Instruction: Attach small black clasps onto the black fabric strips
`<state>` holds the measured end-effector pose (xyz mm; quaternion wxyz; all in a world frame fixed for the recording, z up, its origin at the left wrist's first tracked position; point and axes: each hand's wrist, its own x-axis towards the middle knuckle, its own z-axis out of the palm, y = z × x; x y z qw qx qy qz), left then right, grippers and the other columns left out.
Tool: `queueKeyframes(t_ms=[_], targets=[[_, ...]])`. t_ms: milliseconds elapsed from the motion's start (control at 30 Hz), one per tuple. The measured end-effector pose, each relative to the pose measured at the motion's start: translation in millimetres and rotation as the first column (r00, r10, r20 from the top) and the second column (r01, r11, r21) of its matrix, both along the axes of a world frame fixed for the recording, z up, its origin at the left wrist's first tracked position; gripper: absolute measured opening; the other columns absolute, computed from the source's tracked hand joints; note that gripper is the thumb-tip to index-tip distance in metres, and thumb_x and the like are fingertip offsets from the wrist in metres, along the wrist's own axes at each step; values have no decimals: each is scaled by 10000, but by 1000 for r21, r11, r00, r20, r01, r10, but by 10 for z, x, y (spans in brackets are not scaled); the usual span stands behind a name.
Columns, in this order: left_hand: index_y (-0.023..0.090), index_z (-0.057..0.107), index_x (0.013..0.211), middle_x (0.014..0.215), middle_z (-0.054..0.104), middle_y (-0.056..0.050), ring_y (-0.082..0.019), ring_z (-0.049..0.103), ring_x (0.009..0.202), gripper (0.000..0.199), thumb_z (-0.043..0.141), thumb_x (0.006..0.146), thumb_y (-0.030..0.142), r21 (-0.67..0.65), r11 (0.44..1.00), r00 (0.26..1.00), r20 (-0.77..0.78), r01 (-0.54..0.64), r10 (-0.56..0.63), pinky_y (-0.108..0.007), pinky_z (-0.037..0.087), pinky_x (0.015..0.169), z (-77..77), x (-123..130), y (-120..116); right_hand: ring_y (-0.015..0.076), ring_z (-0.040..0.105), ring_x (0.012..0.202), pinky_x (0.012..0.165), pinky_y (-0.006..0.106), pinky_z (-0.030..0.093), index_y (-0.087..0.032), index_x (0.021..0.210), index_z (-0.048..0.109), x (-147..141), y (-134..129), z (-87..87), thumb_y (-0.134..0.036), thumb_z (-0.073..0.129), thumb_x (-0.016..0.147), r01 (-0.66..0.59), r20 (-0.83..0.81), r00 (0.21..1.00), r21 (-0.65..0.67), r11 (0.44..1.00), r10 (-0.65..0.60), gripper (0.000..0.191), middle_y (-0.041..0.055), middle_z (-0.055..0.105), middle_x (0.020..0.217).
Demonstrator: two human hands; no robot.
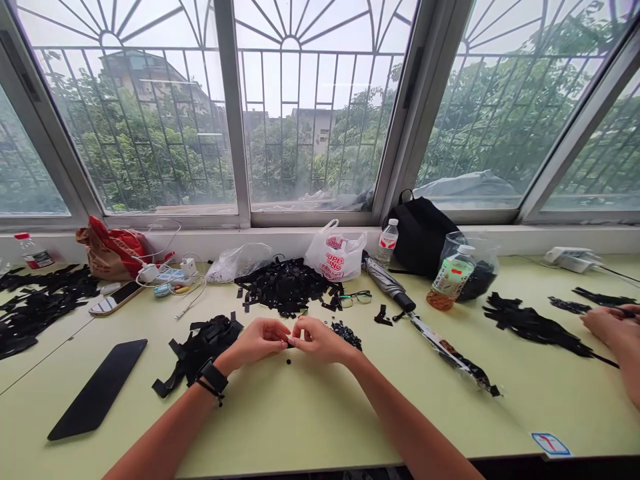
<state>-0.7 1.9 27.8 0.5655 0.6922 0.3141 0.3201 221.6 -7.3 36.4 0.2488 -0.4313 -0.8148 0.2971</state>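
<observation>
My left hand [261, 343] and my right hand [320, 341] meet at the fingertips above the table, both closed in a pinch. Between them a small black piece [291, 345] shows, mostly hidden by the fingers. Just in front of the fingertips lies a small round black part [289, 361]. Beside my left wrist is a heap of black fabric-like strips [200, 350]. A pile of small shiny black parts [346, 333] sits behind my right wrist. Farther back spreads a larger heap of short black pieces [287, 283].
Eyeglasses [356, 298], a folded umbrella [390, 283] and a drink bottle [450, 277] stand or lie to the right. A dark flat panel [100, 390] and a phone [117, 298] lie left. At the right edge, another person's hand [613, 333] is near black strips [535, 323].
</observation>
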Motion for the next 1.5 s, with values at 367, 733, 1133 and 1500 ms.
queueKeyframes(t_ms=[367,733,1133,1500], targets=[[135,719,967,876,738,-78,-166,659,796,335,805,776,397,-27,991,990,-49,128,-130,-262,477,703,101,-81,-21,89,450,597,525,199,321,-162,813,621,-7,-73,124,-496,632,902,-139,-86,989,-330,934,116,346,-20,593,713],[140,712,932,667,694,-22,-125,576,593,378,845,689,396,-34,998,970,-237,55,-62,-217,369,539,101,-121,-17,88,439,559,495,204,306,-154,789,651,25,-12,-1,-432,641,869,-76,75,992,-307,949,104,290,-29,574,655],[155,729,866,624,675,-1,-133,571,572,398,856,618,440,-46,999,938,-346,4,-20,-229,363,539,88,-94,-18,87,448,553,494,203,310,-152,765,677,15,0,-38,-322,649,818,-76,128,985,-262,962,112,180,-36,579,629],[150,759,841,586,607,21,-109,486,529,348,831,635,421,-16,1000,924,-383,7,-13,-221,330,501,83,-97,-2,89,468,555,483,203,299,-152,737,672,1,-13,-36,-258,651,778,-51,153,984,-224,973,87,116,-32,608,632]])
